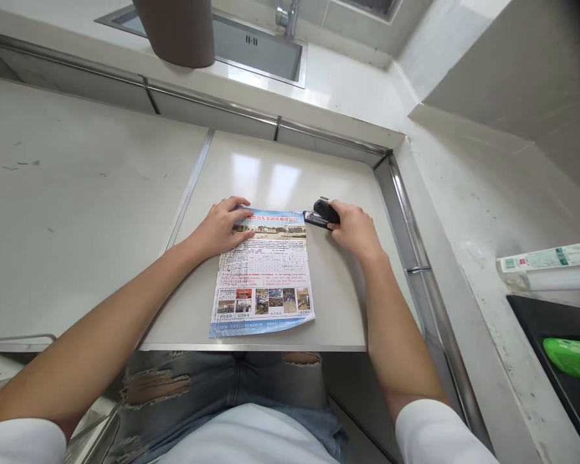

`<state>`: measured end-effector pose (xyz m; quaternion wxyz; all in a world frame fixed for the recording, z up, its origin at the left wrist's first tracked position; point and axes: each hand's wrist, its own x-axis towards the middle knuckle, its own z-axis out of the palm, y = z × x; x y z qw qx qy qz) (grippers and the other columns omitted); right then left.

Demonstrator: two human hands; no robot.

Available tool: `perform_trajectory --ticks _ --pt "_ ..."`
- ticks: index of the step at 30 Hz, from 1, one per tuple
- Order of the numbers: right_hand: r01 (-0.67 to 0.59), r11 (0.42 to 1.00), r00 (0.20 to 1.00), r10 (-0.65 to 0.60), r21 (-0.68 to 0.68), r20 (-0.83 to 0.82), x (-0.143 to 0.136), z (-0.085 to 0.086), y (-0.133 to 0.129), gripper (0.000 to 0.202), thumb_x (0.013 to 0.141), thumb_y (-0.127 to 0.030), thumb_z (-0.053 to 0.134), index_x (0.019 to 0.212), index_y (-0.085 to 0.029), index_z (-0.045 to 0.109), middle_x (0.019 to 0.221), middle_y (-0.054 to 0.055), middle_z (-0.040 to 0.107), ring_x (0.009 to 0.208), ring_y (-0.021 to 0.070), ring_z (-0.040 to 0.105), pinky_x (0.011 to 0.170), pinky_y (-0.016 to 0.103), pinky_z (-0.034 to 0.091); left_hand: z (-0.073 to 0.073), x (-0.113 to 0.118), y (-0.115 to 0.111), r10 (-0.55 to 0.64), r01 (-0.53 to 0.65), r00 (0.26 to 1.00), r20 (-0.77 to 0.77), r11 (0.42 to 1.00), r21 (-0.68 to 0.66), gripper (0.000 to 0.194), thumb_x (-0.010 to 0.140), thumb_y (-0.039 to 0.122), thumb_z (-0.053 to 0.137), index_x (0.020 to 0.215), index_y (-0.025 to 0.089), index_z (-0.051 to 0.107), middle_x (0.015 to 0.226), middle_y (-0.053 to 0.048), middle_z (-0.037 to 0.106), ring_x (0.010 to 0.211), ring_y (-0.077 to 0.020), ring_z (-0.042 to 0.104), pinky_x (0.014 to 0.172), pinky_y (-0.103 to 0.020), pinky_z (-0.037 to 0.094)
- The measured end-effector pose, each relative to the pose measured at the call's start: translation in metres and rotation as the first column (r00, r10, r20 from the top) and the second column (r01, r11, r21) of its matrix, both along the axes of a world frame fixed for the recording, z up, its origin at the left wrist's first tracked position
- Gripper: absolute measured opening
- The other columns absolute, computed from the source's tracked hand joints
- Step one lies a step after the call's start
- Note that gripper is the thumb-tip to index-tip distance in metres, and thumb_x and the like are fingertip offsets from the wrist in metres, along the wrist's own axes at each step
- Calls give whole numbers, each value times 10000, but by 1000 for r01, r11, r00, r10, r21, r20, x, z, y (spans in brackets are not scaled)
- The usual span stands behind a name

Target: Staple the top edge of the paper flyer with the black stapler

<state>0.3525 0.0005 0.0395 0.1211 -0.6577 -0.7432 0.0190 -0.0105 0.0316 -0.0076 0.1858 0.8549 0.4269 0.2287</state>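
A printed flyer (pixel 265 270) with a blue top and bottom, text and small photos lies on the pale tabletop. Its lower right corner curls up a little. My left hand (pixel 225 225) rests on the flyer's upper left part, fingers and thumb apart and pressing on the paper. At the upper right corner of the sheet, my right hand (pixel 355 225) is closed around a black stapler (pixel 323 211). The stapler's jaws point left and its tip meets the flyer's corner; whether paper sits between the jaws is too small to tell.
Beyond the table (pixel 338 296) runs a counter with a metal sink (pixel 256 48), a faucet (pixel 287 18) and a brown cylinder (pixel 178 32). On the right-hand counter lie a long white-and-green box (pixel 551 259) and a green object (pixel 573 359) on a black surface.
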Motion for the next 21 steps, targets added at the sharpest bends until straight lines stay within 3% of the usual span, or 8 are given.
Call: perform_trajectory --ticks 3,6,8,10,13,15,18,21 --pt "176 974 983 -166 145 -79 1 -3 4 237 869 -285 696 1096 -243 750 939 142 780 921 362 710 797 455 576 2 2 -1 4 -3 1000 3 1000 -13 369 951 396 704 1272 224 763 1533 -159 572 1388 -391 564 1200 -627 447" --pt "223 947 957 -168 233 -235 -21 4 0 300 892 -359 696 1158 -227 733 1030 154 793 960 368 715 815 476 599 9 3 -3 43 -43 996 74 999 3 322 1043 323 544 1284 222 733 1484 -151 592 1383 -350 565 1211 -603 441" --pt "156 973 937 -90 173 -337 -49 10 -10 325 882 -337 713 1192 -240 719 1082 129 805 951 351 729 819 468 607 14 0 -5 116 -124 980 162 991 41 331 1075 251 439 1241 226 725 1370 -138 621 1312 -313 596 1184 -561 468" --pt "6 999 917 10 38 -398 -83 14 -25 303 872 -288 730 1174 -266 716 1090 89 814 943 324 743 819 440 608 18 -5 -5 215 -242 944 251 966 86 328 1070 196 407 1159 228 721 1243 -126 624 1218 -295 618 1129 -519 502" --pt "-142 988 924 111 -60 -365 -127 9 -49 278 900 -246 701 1177 -277 707 1100 85 806 988 325 743 843 441 598 19 -15 -1 333 -387 883 331 915 111 335 1014 108 394 1068 220 705 1126 -119 599 1139 -292 624 1089 -491 512" --pt "-184 979 930 144 -90 -339 -142 1 -61 285 893 -202 681 1162 -291 703 1119 85 797 1047 336 733 852 451 598 17 -22 3 372 -421 866 334 903 85 337 957 66 400 1019 216 695 1077 -116 582 1112 -295 626 1083 -489 512" --pt "-182 980 924 145 -75 -353 -141 -10 -72 367 879 -167 670 1220 -301 695 1198 97 780 1139 350 712 903 490 608 12 -28 8 420 -443 845 331 896 -7 309 922 61 426 965 232 679 1080 -106 570 1079 -294 642 1039 -486 535" --pt "-142 989 913 116 -39 -392 -116 -14 -77 448 868 -122 659 1280 -294 694 1248 99 769 1203 353 693 996 532 598 6 -32 12 430 -439 843 324 897 -47 287 906 68 452 947 235 682 1080 -99 571 1040 -284 654 1006 -467 549"
